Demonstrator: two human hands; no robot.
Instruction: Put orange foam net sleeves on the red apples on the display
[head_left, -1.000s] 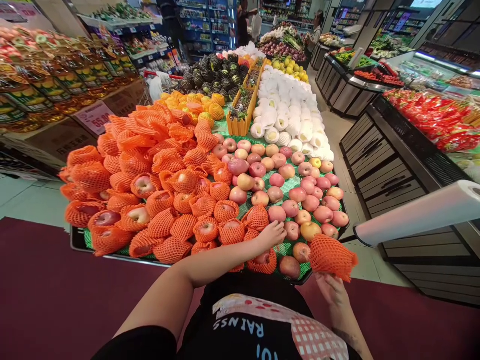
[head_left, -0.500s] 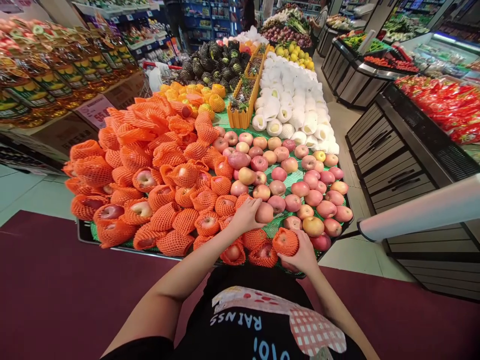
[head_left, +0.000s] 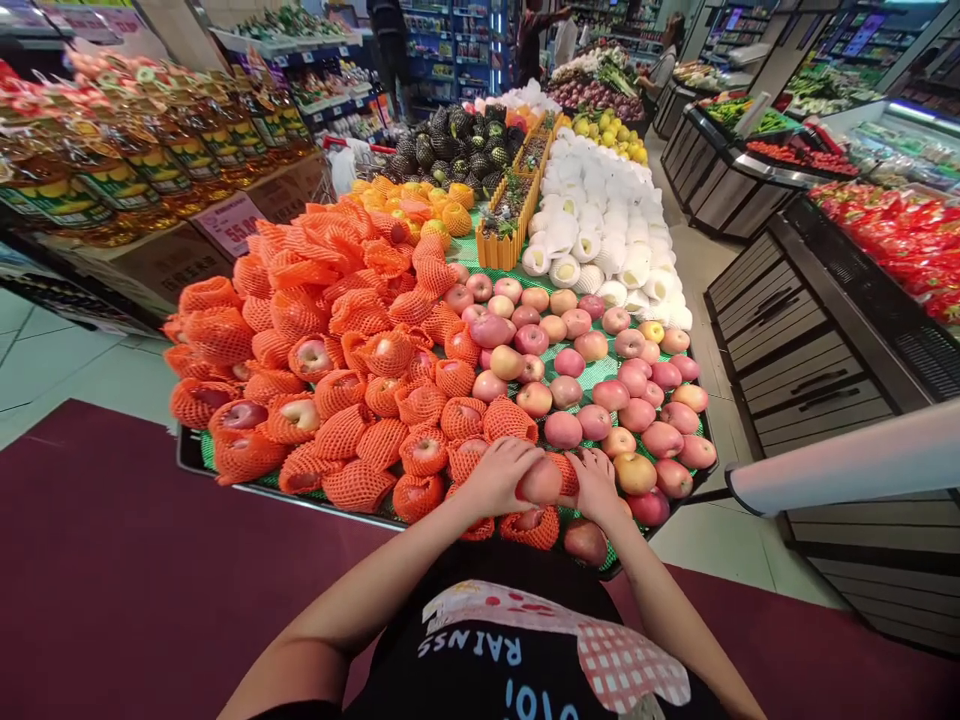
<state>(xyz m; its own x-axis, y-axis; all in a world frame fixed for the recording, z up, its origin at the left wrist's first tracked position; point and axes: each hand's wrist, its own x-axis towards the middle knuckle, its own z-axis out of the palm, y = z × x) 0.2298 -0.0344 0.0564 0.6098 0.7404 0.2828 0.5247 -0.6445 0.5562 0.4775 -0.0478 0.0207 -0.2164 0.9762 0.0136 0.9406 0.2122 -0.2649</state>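
Looking down from the head view, a bare apple point(head_left: 541, 480) is seen low in the frame's centre, at the near edge of the worktop point(head_left: 225, 478). It is grasped by the left hand point(head_left: 501, 476), whose fingers are curled over its left side. An orange foam net point(head_left: 568, 472) is pressed against the apple's right side by the right hand point(head_left: 598, 484), fingers clenched on it. Netted apples point(head_left: 360, 400) are piled to the left, loose apples point(head_left: 637, 400) to the right.
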